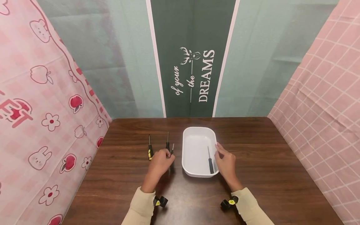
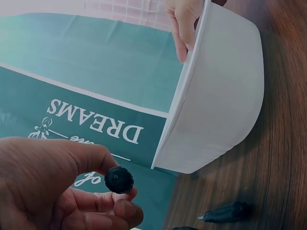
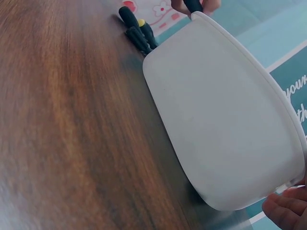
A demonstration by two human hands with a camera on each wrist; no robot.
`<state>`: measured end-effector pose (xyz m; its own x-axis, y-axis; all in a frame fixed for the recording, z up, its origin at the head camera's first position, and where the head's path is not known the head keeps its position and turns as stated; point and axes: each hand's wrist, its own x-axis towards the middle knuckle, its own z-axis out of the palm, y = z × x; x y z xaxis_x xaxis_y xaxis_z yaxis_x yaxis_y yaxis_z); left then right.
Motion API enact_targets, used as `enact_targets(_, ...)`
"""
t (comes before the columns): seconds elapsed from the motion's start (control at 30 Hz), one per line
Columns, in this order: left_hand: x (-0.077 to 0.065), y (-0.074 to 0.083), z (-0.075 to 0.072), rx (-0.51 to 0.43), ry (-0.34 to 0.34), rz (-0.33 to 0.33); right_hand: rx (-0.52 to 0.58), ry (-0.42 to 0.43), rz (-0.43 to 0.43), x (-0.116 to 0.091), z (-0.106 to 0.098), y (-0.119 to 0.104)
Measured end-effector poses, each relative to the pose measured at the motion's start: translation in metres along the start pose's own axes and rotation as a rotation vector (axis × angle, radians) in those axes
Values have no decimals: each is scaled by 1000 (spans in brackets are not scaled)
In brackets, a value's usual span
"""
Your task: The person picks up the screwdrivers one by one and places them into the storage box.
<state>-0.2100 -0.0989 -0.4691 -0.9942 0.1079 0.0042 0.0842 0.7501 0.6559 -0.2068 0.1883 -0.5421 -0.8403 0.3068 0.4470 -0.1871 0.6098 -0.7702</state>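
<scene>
My left hand (image 1: 161, 163) pinches a small screwdriver (image 2: 119, 179) by its dark handle, left of the white tray (image 1: 192, 173) and above the table. The left wrist view shows this handle end-on between thumb and fingers. On the tray's right side, my right hand (image 1: 227, 162) holds the rim between thumb and fingers. Inside the tray lies another screwdriver (image 1: 211, 165) with a dark handle and thin shaft. Near my left hand, a yellow-and-black screwdriver (image 1: 150, 152) and a black screwdriver (image 1: 167, 144) lie on the table, the latter partly hidden by the hand.
The brown wooden table (image 1: 112, 181) ends at a green curtain (image 1: 194, 31) behind. Pink patterned cloth (image 1: 50, 93) hangs on the left and pink checked cloth (image 1: 323, 93) on the right. Dark screwdriver handles (image 3: 138, 39) stand out beyond the tray in the right wrist view.
</scene>
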Motion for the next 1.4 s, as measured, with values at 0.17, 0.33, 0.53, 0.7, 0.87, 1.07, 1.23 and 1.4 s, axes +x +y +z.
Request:
enact_targets(0.17, 1, 1, 3, -10, -5, 22, -6, -5, 5, -3, 1, 1)
enact_targets(0.33, 4, 2, 6, -18, -1, 29, -12, -15, 28, -4, 2, 1)
enact_targets(0.53, 7, 6, 11, 10, 11, 43, -12, -23, 28, -4, 2, 2)
enact_targets(0.7, 8, 11, 12, -11, 8, 47, -6, -25, 33, -4, 1, 1)
enact_targets(0.87, 8, 16, 13, -17, -13, 27, 0, -19, 22, -4, 1, 1)
enact_targets(1.07, 9, 21, 14, -28, -19, 29, -3, -18, 15, -4, 1, 2)
enact_targets(1.23, 10, 25, 16, -25, -19, 36, 3, -15, 20, -3, 1, 2)
enact_targets(1.4, 12, 28, 20, -20, -20, 52, 5, -15, 21, -4, 2, 2)
